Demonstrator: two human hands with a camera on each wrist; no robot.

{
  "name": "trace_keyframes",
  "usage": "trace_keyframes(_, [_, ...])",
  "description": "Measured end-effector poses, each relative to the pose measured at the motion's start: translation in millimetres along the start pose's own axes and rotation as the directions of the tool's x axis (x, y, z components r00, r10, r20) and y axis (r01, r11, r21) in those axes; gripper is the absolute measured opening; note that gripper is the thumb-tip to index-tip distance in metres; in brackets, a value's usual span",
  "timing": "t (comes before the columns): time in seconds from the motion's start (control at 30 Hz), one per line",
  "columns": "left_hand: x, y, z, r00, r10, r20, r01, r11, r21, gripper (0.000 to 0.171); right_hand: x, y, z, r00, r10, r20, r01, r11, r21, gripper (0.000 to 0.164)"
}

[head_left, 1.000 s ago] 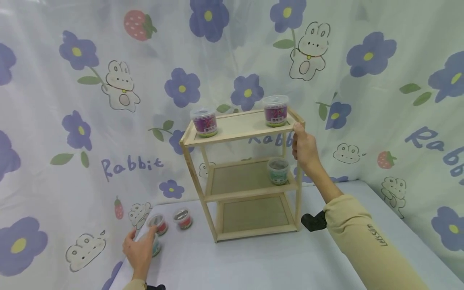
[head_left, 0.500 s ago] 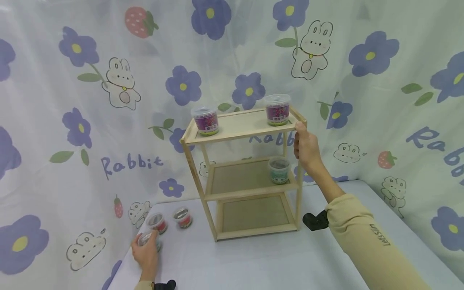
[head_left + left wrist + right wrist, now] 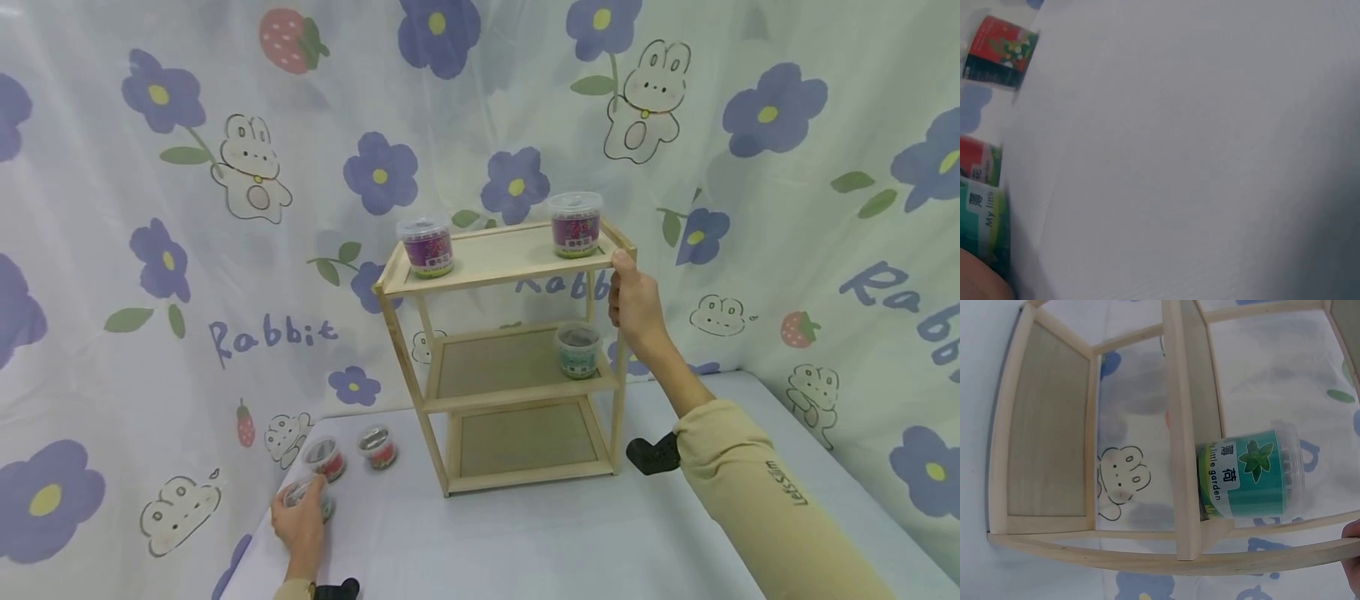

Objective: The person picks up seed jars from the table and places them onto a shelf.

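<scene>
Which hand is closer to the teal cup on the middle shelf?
Right. The right hand grips the rack above and beside the teal cup; the left hand, farther off, holds another cup at the table.

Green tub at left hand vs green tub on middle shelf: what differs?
Place: the left tub is at the left of the table; the shelf tub stands on the rack.
Contact: the left hand grips the left tub; no hand touches the shelf tub.
Head view: the hand partly hides the left tub, not the shelf tub.
Both have green labels.
</scene>
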State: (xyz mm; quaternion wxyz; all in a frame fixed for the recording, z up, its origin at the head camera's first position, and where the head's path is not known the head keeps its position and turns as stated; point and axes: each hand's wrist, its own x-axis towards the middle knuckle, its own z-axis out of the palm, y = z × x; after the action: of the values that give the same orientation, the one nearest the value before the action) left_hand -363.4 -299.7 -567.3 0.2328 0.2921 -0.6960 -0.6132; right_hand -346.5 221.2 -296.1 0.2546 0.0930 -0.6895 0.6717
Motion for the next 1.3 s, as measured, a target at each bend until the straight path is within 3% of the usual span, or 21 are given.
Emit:
trace_keyframes(0.5, [-5.8,7.3,-5.0,0.997,-0.006,0.080,0.005,1.000,0.015,0.091,1.3,4.6,-4.4,0.999,0.018,-0.030,-0.018,1.000,0.001,0.057])
trace_keyframes(0.87, [-10.8,2.9,-17.0,0.999,-0.012,0.044,0.010,0.999,0.038,0.066,3.4,-3.0,1.9,1.000,0.014,-0.010,-0.014,1.000,-0.007,0.053])
trace_keyframes(1.07, [-16.5,7.0,-18.0,0.994,0.011,0.109,-0.019,0.997,0.069,0.059,3.0,1.3,-2.2,0.999,0.026,-0.030,-0.028,0.999,-0.037,0.054])
trace_keyframes(1.3, [-34.2,18.6,-14.7,0.970,0.055,0.237,-0.081,0.992,0.100,0.058,3.2,3.0,-1.6,0.999,0.023,-0.040,-0.024,0.999,-0.030,0.056])
